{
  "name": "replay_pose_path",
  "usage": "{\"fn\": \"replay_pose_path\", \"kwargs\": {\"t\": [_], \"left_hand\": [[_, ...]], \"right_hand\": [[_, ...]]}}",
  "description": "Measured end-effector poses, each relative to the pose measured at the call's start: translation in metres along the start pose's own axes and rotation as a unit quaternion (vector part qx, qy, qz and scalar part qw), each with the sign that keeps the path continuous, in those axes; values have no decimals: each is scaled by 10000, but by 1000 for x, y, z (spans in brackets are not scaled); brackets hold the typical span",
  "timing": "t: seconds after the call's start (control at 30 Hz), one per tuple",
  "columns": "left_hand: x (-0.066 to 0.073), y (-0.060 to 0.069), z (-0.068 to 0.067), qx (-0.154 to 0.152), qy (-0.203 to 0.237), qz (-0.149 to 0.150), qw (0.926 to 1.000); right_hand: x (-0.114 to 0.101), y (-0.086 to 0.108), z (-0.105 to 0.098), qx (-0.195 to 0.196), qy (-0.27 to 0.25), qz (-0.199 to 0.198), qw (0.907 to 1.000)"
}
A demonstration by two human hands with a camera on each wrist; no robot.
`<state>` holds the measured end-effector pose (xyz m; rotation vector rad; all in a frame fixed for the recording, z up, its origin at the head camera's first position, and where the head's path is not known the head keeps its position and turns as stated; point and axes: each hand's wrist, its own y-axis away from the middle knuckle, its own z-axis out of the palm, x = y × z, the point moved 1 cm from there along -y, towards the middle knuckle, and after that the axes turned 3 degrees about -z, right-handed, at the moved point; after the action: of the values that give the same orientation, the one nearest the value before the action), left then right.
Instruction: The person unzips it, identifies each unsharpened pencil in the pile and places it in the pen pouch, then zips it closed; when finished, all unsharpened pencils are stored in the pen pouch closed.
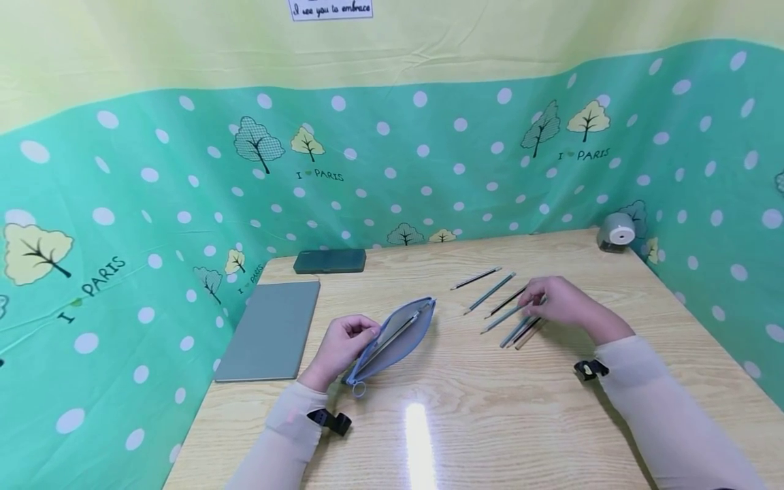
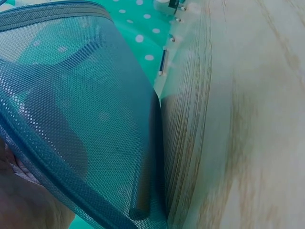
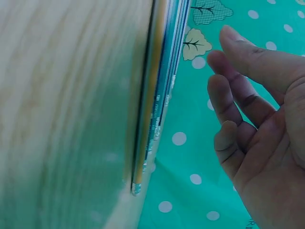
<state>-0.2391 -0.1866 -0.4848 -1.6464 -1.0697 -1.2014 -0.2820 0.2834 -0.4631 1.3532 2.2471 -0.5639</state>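
Observation:
My left hand (image 1: 343, 347) pinches the rim of a blue mesh zip pouch (image 1: 412, 341), whose mouth gapes upward. Inside the pouch lies at least one slim pencil-like item (image 2: 141, 191), seen through the mesh in the left wrist view. Several pencils (image 1: 490, 292) lie slantwise on the table at right. Over the nearer ones hovers my right hand (image 1: 554, 301), its fingers loosely bent. The right wrist view shows nothing between thumb and fingers of that hand (image 3: 267, 109), which is apart from the pencils (image 3: 150, 114). In the head view it partly hides some pencils.
A grey flat folder or notebook (image 1: 269, 331) lies at the left, with a dark green case (image 1: 329, 261) behind it. A grey-white pencil sharpener (image 1: 616, 233) stands in the far right corner. Patterned green cloth (image 1: 392, 150) surrounds the wooden table (image 1: 484, 408).

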Motion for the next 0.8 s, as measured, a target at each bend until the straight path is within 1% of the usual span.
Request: {"fn": "replay_pose_path", "kwargs": {"t": [0.1, 0.27, 0.47, 0.8], "left_hand": [[0, 0, 1, 10, 12, -34, 10000], [0, 0, 1, 6, 62, -69, 10000], [-1, -1, 1, -29, 65, -65, 10000], [-2, -1, 1, -44, 59, -41, 10000]], "right_hand": [[5, 0, 5, -145, -6, 23, 9999], [8, 1, 9, -316, 31, -47, 9995], [7, 1, 9, -371, 8, -174, 9992], [13, -1, 11, -416, 7, -134, 9990]]}}
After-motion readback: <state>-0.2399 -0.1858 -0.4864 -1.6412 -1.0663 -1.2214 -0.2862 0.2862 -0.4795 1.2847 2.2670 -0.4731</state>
